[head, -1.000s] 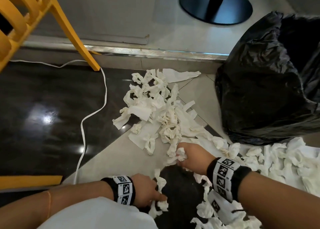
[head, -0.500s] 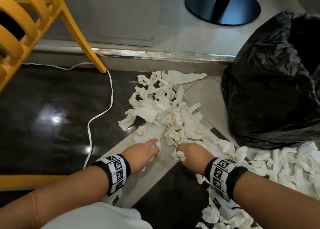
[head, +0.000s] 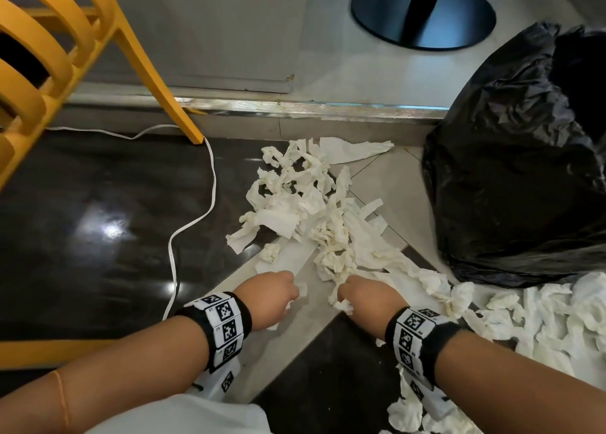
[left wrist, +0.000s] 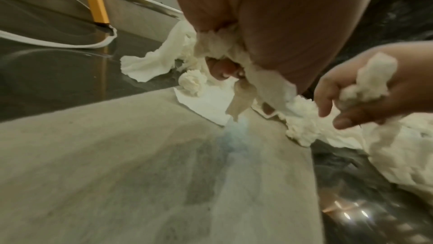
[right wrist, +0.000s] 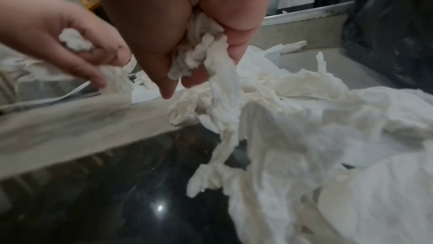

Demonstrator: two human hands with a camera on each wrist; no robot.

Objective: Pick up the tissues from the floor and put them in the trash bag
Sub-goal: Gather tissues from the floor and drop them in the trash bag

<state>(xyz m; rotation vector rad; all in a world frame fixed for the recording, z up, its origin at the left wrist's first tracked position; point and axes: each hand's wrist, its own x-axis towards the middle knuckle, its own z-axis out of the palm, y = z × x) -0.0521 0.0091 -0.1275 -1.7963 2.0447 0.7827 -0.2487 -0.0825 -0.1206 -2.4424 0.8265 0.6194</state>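
I have both hands down at the near edge of the tissue pile. My left hand (head: 267,297) is curled around a small wad of tissue, with a torn strip dangling from the fist in the left wrist view. My right hand (head: 367,297) is clenched on its own crumpled clump, and a longer piece trails from it down into the heap. The loose tissues (head: 311,210) are spread over the floor (head: 98,204), across dark glossy tiles and a pale diagonal tile band, running from just ahead of my hands toward the metal threshold strip (head: 295,108). More tissues lie heaped to my right. The black trash bag (head: 511,171) stands on the floor to the right of the pile, its near side touching the right-hand heap. A white cable (head: 210,184) snakes past the yellow chair leg (head: 157,82) on the left.
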